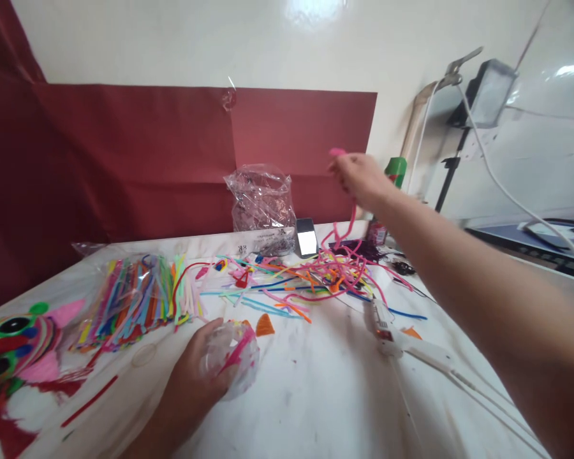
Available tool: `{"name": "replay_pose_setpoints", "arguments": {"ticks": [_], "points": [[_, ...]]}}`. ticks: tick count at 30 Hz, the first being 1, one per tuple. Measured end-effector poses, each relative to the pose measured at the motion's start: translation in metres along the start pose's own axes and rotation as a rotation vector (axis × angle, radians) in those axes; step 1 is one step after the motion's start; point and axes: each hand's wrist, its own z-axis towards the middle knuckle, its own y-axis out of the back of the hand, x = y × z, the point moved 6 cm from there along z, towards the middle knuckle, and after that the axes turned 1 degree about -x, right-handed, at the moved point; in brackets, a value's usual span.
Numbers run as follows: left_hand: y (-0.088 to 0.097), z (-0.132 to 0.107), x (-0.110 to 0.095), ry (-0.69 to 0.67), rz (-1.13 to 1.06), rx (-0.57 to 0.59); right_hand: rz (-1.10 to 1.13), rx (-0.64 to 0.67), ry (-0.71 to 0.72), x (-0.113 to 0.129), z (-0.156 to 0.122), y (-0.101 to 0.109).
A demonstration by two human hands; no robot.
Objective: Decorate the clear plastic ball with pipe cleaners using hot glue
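Observation:
My left hand [198,370] is wrapped round a clear, rounded plastic container [236,366] with bright pink pieces showing in or on it, low over the white table. Raised high toward the red backdrop, my right hand [358,178] pinches a pink fuzzy pipe cleaner [351,223]. That strand hangs down to a tangled heap of pink pipe cleaners [347,271]. Just right of the container lies a small orange felt piece [264,324]. Blue, orange and yellow pipe cleaners spread across the table behind it.
A plastic bag of multicoloured pipe cleaners [134,293] lies left, beside a colourful fuzzy craft face [16,341]. A clear bag [263,204] and a phone [307,237] stand at the back. A glue gun [387,331] and white power strip [425,350] with cables lie right.

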Motion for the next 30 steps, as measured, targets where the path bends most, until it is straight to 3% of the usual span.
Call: {"name": "replay_pose_setpoints", "arguments": {"ticks": [3,6,11,14,17,19,24,30], "points": [[-0.003,0.0,0.004,-0.008,0.02,0.068,0.015,0.224,0.033,0.014,-0.043,-0.047],[-0.002,0.001,0.008,-0.057,0.054,0.122,-0.015,0.353,0.078,0.017,-0.081,-0.085],[0.0,-0.009,-0.014,-0.384,-0.017,0.274,-0.093,0.582,0.285,0.033,-0.149,-0.134],[-0.005,-0.018,-0.022,-0.41,-0.05,0.443,-0.118,0.72,0.424,0.05,-0.195,-0.153],[-0.011,-0.02,-0.019,-0.37,0.003,0.552,-0.14,0.79,0.504,0.062,-0.225,-0.162],[-0.012,-0.018,-0.015,-0.348,-0.001,0.537,-0.142,0.826,0.534,0.065,-0.233,-0.163],[-0.004,-0.013,-0.012,-0.299,0.009,0.414,-0.107,0.892,0.57,0.063,-0.232,-0.157],[-0.005,-0.019,-0.021,-0.307,0.06,0.535,-0.083,1.032,0.728,0.068,-0.232,-0.146]]}}
